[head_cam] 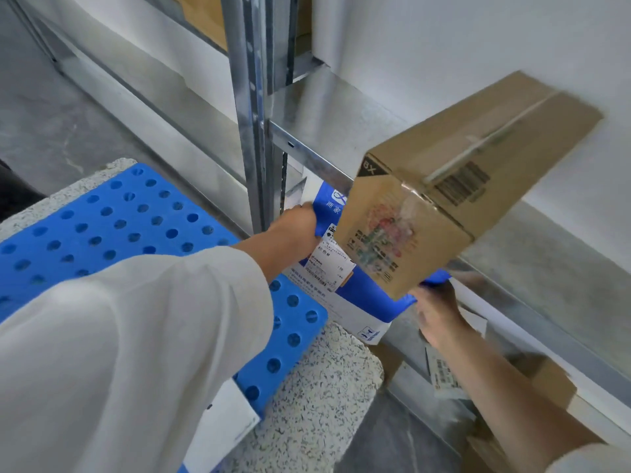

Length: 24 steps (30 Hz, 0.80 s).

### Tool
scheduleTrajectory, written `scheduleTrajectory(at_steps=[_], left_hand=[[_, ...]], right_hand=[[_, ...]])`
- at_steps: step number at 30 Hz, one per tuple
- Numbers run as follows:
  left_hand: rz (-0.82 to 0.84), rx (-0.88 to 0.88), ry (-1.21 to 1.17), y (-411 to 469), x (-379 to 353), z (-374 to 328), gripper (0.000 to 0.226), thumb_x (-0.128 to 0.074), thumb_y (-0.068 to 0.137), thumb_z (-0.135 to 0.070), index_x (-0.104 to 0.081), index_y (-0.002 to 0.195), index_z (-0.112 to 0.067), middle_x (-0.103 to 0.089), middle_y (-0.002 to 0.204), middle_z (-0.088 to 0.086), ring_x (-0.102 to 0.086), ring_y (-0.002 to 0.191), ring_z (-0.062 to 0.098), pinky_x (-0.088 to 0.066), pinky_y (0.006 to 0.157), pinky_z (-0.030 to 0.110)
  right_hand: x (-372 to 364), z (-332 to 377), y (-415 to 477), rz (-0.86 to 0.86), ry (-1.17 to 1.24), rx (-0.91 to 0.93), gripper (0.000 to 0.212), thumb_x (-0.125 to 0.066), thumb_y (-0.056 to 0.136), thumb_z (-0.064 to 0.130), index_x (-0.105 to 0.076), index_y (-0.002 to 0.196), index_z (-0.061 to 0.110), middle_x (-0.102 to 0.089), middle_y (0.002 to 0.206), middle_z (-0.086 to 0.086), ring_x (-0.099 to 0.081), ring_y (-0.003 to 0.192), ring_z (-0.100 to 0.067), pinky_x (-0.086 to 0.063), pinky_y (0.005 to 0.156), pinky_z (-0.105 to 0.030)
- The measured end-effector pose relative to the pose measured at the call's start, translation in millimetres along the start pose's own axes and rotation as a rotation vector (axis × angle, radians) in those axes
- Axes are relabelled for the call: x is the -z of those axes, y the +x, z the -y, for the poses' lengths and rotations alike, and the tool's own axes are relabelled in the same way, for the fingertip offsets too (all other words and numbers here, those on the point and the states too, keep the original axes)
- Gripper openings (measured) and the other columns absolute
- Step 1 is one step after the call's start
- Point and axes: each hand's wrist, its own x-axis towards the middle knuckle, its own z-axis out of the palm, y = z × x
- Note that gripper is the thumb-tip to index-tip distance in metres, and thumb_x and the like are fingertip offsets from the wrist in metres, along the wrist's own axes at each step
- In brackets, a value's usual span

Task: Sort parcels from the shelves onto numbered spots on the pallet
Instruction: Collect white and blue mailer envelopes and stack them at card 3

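Note:
A blue and white parcel bag [362, 295] with a white shipping label hangs between my hands below the shelf edge. My left hand [293, 230] grips its upper left edge. My right hand [437, 312] holds its lower right corner from underneath. A long brown cardboard box [450, 186] with a barcode label lies tilted on top of the bag, its far end over the metal shelf [341, 107]. The blue perforated pallet [112, 230] lies at the lower left, beneath my left sleeve.
A grey metal shelf upright [252, 114] stands just left of the bag. More brown boxes [543, 384] and a loose label sit on the lower shelf under my right arm. A white card [222, 428] lies on the pallet's near edge. Speckled floor slab surrounds the pallet.

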Motion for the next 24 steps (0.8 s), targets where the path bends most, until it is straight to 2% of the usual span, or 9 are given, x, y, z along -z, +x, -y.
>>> scheduleTrajectory(at_steps=[3, 6, 8, 11, 13, 16, 19, 22, 24], left_hand=[[0.022, 0.069, -0.184, -13, -17, -19, 0.025, -0.052, 0.095, -0.021, -0.053, 0.115, -0.007, -0.063, 0.105, 0.011, -0.062, 0.101, 0.029, -0.054, 0.087, 0.045], [0.007, 0.134, -0.245, -29, -34, -38, 0.012, -0.046, 0.098, -0.020, -0.053, 0.100, -0.010, -0.058, 0.097, 0.009, -0.059, 0.092, 0.023, -0.053, 0.089, 0.039], [0.067, 0.127, -0.215, -40, -44, -50, 0.017, -0.039, 0.101, -0.013, -0.050, 0.087, -0.010, -0.050, 0.087, 0.007, -0.050, 0.084, 0.019, -0.047, 0.080, 0.029], [0.095, 0.097, -0.301, -64, -59, -73, 0.014, -0.046, 0.100, -0.009, -0.053, 0.110, -0.005, -0.056, 0.087, 0.005, -0.052, 0.073, 0.014, -0.042, 0.063, 0.013], [0.052, 0.018, -0.328, -74, -76, -86, 0.040, -0.058, 0.095, -0.020, -0.048, 0.130, -0.004, -0.060, 0.119, 0.011, -0.061, 0.098, 0.020, -0.046, 0.079, 0.018], [-0.017, -0.065, -0.291, -90, -108, -110, 0.065, -0.069, 0.086, -0.020, -0.037, 0.141, -0.007, -0.043, 0.139, 0.012, -0.045, 0.127, 0.027, -0.038, 0.105, 0.033], [-0.059, -0.105, -0.410, -109, -137, -126, 0.053, -0.070, 0.084, -0.010, -0.048, 0.132, -0.007, -0.050, 0.126, 0.010, -0.053, 0.115, 0.026, -0.043, 0.100, 0.035], [0.016, -0.036, -0.546, -133, -161, -139, 0.032, -0.062, 0.088, -0.005, -0.051, 0.118, -0.010, -0.062, 0.116, 0.011, -0.059, 0.109, 0.028, -0.049, 0.095, 0.042], [0.060, -0.023, -0.557, -150, -178, -148, 0.034, -0.056, 0.092, -0.004, -0.048, 0.124, -0.009, -0.060, 0.122, 0.012, -0.058, 0.112, 0.028, -0.049, 0.096, 0.045]], right_hand=[[21, -5, -19, 0.029, 0.093, 0.030, 0.038, -0.076, 0.069, -0.010, -0.069, 0.104, 0.005, -0.073, 0.103, -0.012, -0.067, 0.097, -0.029, -0.050, 0.090, -0.042], [48, -15, -30, 0.023, 0.153, 0.006, 0.048, -0.081, 0.067, -0.002, -0.067, 0.112, 0.005, -0.071, 0.110, -0.013, -0.066, 0.106, -0.032, -0.050, 0.096, -0.048], [69, -20, -40, 0.041, 0.139, 0.025, 0.053, -0.085, 0.064, 0.009, -0.067, 0.114, 0.008, -0.072, 0.111, -0.010, -0.067, 0.106, -0.030, -0.051, 0.094, -0.049], [111, -31, -57, 0.017, 0.143, 0.058, 0.075, -0.095, 0.042, 0.032, -0.069, 0.109, 0.013, -0.072, 0.112, -0.007, -0.068, 0.103, -0.026, -0.051, 0.090, -0.044], [140, -34, -71, 0.030, 0.165, 0.046, 0.054, -0.089, 0.056, 0.020, -0.069, 0.105, 0.014, -0.072, 0.112, -0.007, -0.068, 0.104, -0.025, -0.052, 0.090, -0.041], [181, -38, -96, 0.054, 0.184, 0.027, 0.036, -0.078, 0.072, 0.007, -0.067, 0.105, 0.016, -0.074, 0.103, 0.003, -0.067, 0.103, -0.020, -0.056, 0.085, -0.030], [208, -46, -118, -0.005, 0.191, -0.004, 0.084, -0.096, 0.041, 0.030, -0.064, 0.116, 0.009, -0.072, 0.110, -0.001, -0.069, 0.102, -0.020, -0.056, 0.085, -0.036], [230, -54, -139, -0.051, 0.252, -0.040, 0.078, -0.090, 0.055, 0.016, -0.057, 0.125, 0.005, -0.068, 0.120, -0.008, -0.066, 0.108, -0.026, -0.051, 0.092, -0.043], [244, -63, -151, -0.070, 0.257, -0.065, 0.093, -0.096, 0.042, 0.024, -0.058, 0.125, 0.005, -0.068, 0.119, -0.007, -0.066, 0.108, -0.026, -0.052, 0.094, -0.045]])
